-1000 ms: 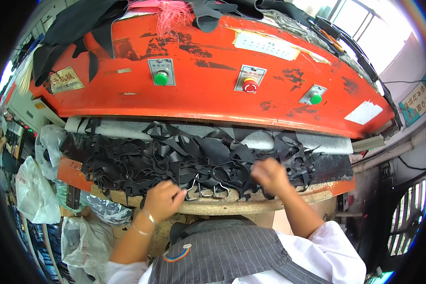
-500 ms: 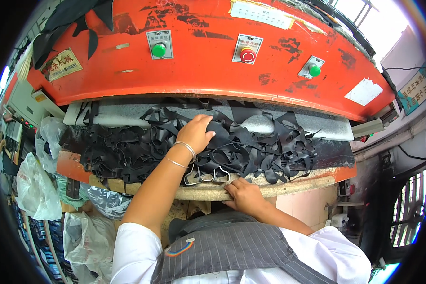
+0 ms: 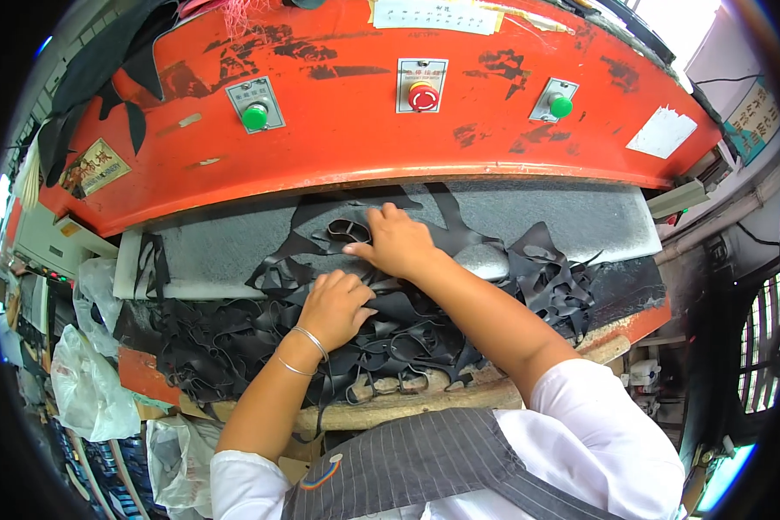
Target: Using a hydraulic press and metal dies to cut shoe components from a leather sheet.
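Under the orange press head [image 3: 390, 130], on the grey felt-like bed [image 3: 546, 217], both your hands work in the heap of black cut scrap [image 3: 407, 329] — thin webbed offcuts, tangled, spread from the bed down over the worn wooden front edge [image 3: 425, 399].

Right hand [image 3: 399, 243]: reached furthest in, palm down, fingers flat and closed together, pressing on a looped strip that lies on the bed just under the press head. It pins the strip; no pinch visible.

Left hand [image 3: 338, 303]: nearer you, bangles at the wrist, fingers curled down into the scrap. Whether the grip has closed on a piece or only rakes it — cannot tell, the fingertips are buried.

Judgement on step: gathering or clearing the scrap web off the bed; the right side of the bed is already bare, and the bulk of the scrap lies at centre and left front.

Next move calls for: a firm hold on the tangle, since the strips interlock and will drag neighbours along. Keep your hands clear of the three buttons above — two green [image 3: 255, 115], one red [image 3: 423, 96] — while your fingers are beneath the head. Plastic bags [image 3: 87, 390] hang at lower left.
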The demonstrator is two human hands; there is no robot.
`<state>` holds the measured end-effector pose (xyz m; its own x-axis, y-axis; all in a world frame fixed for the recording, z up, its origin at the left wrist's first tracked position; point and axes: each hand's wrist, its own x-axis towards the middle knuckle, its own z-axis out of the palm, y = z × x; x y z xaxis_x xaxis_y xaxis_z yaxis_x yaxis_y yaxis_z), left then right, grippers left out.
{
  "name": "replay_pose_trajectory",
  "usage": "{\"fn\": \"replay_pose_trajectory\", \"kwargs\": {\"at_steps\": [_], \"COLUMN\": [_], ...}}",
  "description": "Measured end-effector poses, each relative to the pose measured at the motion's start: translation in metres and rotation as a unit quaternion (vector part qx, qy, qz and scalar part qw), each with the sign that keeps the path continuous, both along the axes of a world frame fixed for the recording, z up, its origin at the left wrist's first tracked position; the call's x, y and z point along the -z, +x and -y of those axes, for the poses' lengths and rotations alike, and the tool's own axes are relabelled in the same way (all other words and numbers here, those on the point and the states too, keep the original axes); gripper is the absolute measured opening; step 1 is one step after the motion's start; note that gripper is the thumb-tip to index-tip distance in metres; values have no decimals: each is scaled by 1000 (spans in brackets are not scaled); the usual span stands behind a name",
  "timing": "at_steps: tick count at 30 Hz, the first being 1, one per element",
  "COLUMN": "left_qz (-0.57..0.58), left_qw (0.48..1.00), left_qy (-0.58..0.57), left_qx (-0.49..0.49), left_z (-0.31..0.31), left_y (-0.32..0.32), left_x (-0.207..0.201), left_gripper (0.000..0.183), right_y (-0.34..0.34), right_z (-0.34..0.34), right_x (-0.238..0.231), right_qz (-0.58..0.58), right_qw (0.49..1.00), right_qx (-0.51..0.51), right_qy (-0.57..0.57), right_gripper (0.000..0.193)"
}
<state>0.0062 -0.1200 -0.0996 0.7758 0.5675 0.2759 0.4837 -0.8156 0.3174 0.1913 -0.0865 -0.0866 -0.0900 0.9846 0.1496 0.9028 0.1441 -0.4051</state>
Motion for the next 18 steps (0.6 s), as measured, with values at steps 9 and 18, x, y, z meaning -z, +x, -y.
{"fn": "replay_pose_trajectory", "kwargs": {"at_steps": [9, 18], "left_qz": [476, 317], "left_qw": [555, 856], "left_qy": [-676, -328], "left_qx": [-94, -243], "left_z": [-54, -69], "left_y": [-2, 18], "left_x": [10, 60], "left_gripper": [42, 48], "right_y": [44, 61], "right_z": [-63, 33], "right_x": [28, 46], "right_qz": [-363, -277], "right_qw": [896, 954], "right_qx": [75, 116], "right_qy": [-244, -18], "right_gripper": [51, 43]}}
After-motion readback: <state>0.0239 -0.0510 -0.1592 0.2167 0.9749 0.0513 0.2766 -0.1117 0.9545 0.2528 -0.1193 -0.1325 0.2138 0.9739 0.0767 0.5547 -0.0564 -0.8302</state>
